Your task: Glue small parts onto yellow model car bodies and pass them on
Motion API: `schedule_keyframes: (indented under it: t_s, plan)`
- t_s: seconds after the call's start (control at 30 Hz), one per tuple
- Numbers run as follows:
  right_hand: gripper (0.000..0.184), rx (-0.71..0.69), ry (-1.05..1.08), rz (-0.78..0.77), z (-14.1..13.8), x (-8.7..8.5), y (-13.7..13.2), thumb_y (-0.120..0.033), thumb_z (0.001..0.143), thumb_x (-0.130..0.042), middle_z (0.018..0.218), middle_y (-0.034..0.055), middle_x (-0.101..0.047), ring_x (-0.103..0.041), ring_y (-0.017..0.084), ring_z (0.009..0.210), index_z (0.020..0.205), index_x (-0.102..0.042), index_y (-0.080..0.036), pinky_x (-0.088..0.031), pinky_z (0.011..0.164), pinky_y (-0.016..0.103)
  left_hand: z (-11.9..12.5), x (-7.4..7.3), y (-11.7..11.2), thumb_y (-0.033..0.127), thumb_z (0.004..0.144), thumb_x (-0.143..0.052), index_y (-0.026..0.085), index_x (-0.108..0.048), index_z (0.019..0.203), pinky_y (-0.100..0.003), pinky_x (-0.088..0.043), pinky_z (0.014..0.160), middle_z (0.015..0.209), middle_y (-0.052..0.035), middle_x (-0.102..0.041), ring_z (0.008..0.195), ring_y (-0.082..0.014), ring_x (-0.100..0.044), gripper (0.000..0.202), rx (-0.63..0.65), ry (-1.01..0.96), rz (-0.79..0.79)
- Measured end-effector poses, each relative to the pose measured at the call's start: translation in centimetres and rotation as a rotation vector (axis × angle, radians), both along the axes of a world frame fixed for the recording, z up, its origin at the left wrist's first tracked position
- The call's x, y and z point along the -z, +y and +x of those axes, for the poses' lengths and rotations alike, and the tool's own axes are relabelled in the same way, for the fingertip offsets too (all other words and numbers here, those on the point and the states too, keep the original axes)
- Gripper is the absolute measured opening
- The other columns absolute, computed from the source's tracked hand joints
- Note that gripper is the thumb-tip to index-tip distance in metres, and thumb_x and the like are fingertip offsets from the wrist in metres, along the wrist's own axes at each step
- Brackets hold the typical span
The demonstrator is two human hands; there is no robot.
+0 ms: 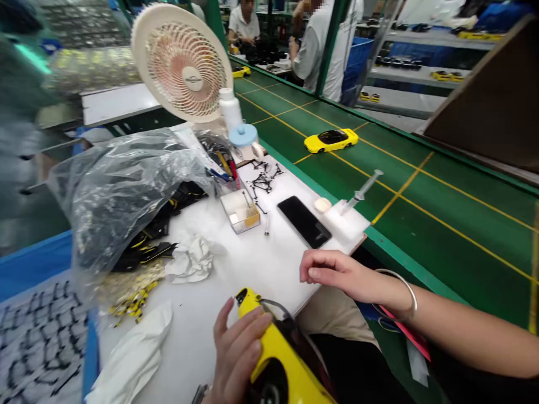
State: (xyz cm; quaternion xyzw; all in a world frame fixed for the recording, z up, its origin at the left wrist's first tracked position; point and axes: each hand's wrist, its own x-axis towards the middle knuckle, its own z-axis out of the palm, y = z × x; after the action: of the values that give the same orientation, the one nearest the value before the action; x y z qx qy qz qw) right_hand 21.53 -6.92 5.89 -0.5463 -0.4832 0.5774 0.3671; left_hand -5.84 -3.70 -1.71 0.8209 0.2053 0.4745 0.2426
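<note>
My left hand (236,353) grips a yellow toy car body (275,353) at the bottom of the view, fingers wrapped over its side, held just above the near edge of the white work table (219,292). My right hand (337,275) hovers at the table's right edge with fingers curled loosely and nothing visible in them; a silver bangle (406,292) circles its wrist. A black phone (304,221) lies just beyond the right hand. A syringe (362,192) rests on a white pad further right.
A clear plastic bag (122,185) of black and yellow parts sits at the left. A small fan (182,62), white bottle (231,109), parts box (241,211) and crumpled tissue (191,258) crowd the table. A finished yellow car (331,139) rides the green conveyor (442,213). Other people work at the far end.
</note>
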Motion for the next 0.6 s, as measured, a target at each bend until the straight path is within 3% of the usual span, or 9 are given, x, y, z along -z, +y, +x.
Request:
schedule_keyframes:
  t_s: [0.07,0.13,0.23,0.33,0.5,0.6]
  plan:
    - [0.054,-0.102,0.112,-0.03,-1.6,-0.6,1.5,-0.069,0.082,-0.058,0.083,0.0034,-0.059,-0.048,0.015,0.076,0.084,-0.066,-0.016,-0.039,0.073,0.029,0.6,-1.4,-0.5,0.014,0.098,-0.046,0.021,-0.055,0.119,-0.052,-0.035,0.118,0.123,-0.0038,-0.071,0.119,-0.0191,-0.063,0.024,0.063,0.018,0.186]
    - [0.054,-0.147,0.188,-0.084,-2.8,-0.2,2.1,-0.068,0.082,-0.057,0.079,0.003,-0.059,-0.045,0.014,0.073,0.078,-0.066,-0.015,-0.037,0.074,0.029,0.8,-2.6,-0.4,0.01,0.098,-0.043,0.017,-0.053,0.116,-0.054,-0.033,0.118,0.121,-0.006,-0.071,0.122,-0.0196,-0.061,0.022,0.096,0.061,0.266]
    - [0.05,-0.173,0.263,-0.231,-3.9,0.9,2.0,-0.063,0.079,-0.064,0.068,0.0002,-0.054,-0.041,0.013,0.068,0.071,-0.064,-0.014,-0.032,0.069,0.029,0.6,-3.5,0.0,0.011,0.1,-0.039,0.015,-0.051,0.114,-0.054,-0.031,0.119,0.113,-0.0067,-0.074,0.123,-0.019,-0.06,0.019,0.113,0.089,0.289]
    - [0.043,-0.198,0.367,-0.395,-4.7,1.2,1.3,-0.055,0.072,-0.074,0.063,-0.0008,-0.052,-0.041,0.012,0.065,0.067,-0.064,-0.013,-0.031,0.066,0.028,0.3,-3.5,0.2,0.011,0.1,-0.039,0.015,-0.051,0.113,-0.054,-0.031,0.119,0.111,-0.0065,-0.075,0.125,-0.0191,-0.058,0.018,0.122,0.092,0.277]
    - [0.034,-0.021,0.549,-0.518,-6.3,0.7,-0.2,-0.047,0.066,-0.074,0.064,-0.0014,-0.053,-0.047,0.011,0.065,0.066,-0.062,-0.016,-0.037,0.071,0.026,0.2,-3.7,-0.2,0.012,0.098,-0.043,0.02,-0.054,0.105,-0.051,-0.035,0.118,0.106,-0.0025,-0.077,0.12,-0.018,-0.063,0.016,0.122,0.067,0.256]
    - [0.033,-0.006,0.589,-0.491,-6.5,0.7,-0.7,-0.045,0.069,-0.076,0.064,-0.0011,-0.053,-0.047,0.011,0.065,0.064,-0.062,-0.015,-0.038,0.07,0.025,0.3,-4.7,-0.7,0.013,0.096,-0.049,0.022,-0.057,0.098,-0.047,-0.036,0.118,0.103,-0.0015,-0.078,0.114,-0.0171,-0.066,0.012,0.142,0.137,0.242]
